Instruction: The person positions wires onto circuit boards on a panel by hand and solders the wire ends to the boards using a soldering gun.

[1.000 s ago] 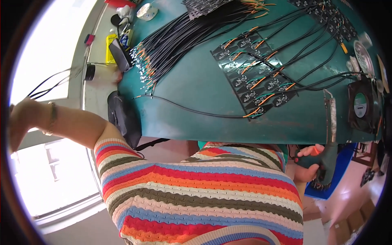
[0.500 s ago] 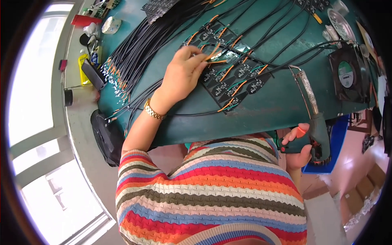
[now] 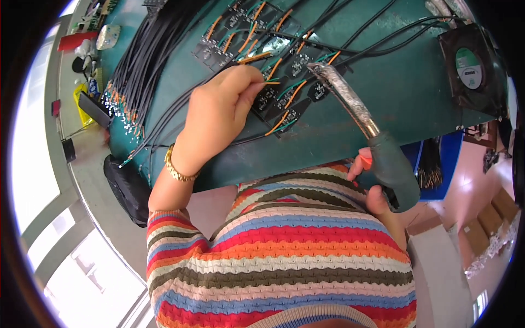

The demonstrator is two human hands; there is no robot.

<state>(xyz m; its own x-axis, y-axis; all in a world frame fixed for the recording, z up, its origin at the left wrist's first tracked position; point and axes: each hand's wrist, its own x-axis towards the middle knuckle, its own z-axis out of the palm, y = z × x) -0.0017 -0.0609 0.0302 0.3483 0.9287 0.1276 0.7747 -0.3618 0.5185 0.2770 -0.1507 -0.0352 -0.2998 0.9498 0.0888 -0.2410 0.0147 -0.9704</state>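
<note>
My left hand (image 3: 219, 106) is closed in a pinch on the end of a black cable, from which thin orange and green wires (image 3: 272, 82) stick out. It hovers at the near left side of a panel of small black circuit boards (image 3: 299, 66). Short orange and green wires run across many of those boards. In my right hand (image 3: 376, 200) is a soldering gun (image 3: 392, 169) with a dark green grip and a worn metal barrel. Its bent tip (image 3: 316, 68) shows over the right part of the panel; whether it touches a board I cannot tell.
A thick bundle of black cables (image 3: 150, 60) with stripped ends lies left on the green mat (image 3: 383, 104). At the right stands a black fan (image 3: 467, 68). A black mesh pouch (image 3: 126, 188) sits at the left edge. Below the table's right side is a blue bin (image 3: 451, 164).
My right hand has brought the soldering gun up and left, so its tip is now over the boards. My left hand still pinches the cable, lower and nearer the panel's edge. The view has shifted.
</note>
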